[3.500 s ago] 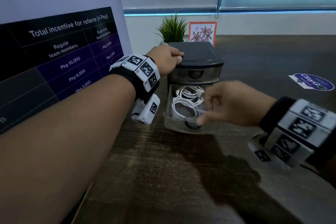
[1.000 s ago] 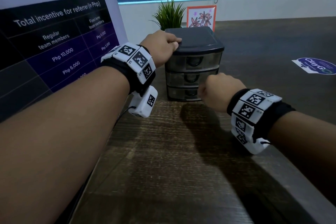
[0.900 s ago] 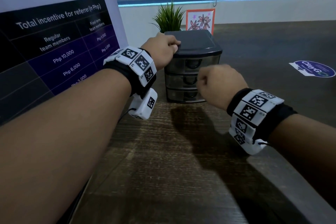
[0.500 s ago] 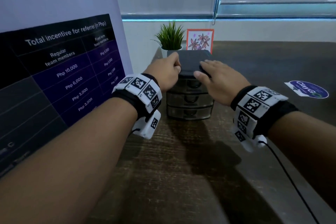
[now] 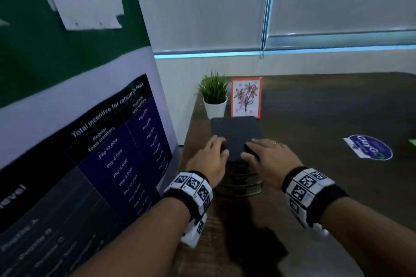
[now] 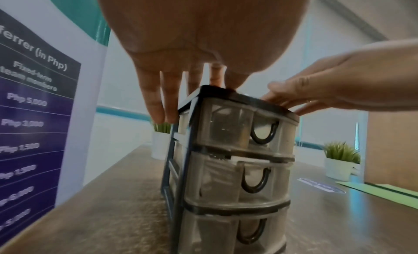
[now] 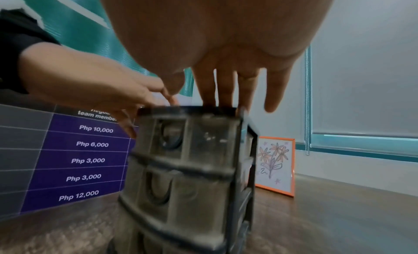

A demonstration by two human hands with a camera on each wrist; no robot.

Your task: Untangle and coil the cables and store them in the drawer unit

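Fingers of the left hand are straight and point down along the left side of the drawer unit, and its thumb rests on the dark lid; they hold nothing. The right hand is just beside it, with its fingers also straight, the tips resting on the front part of the same lid, the little finger hanging free past the right edge. Below the fingers, all three drawers are pushed in; their walls are cloudy, so the cables cannot be made out inside.

Beyond the fingertips, behind the unit, stand a small potted plant and an orange-framed flower drawing, near each other and close to the unit's back. To the left of the left hand a big poster with a table of Php amounts stands at the edge of the bench, close to the unit. Well apart to the right of the right hand, a round blue sticker lies flat on the bench. In the left wrist view a second potted plant is seen far behind the right hand.
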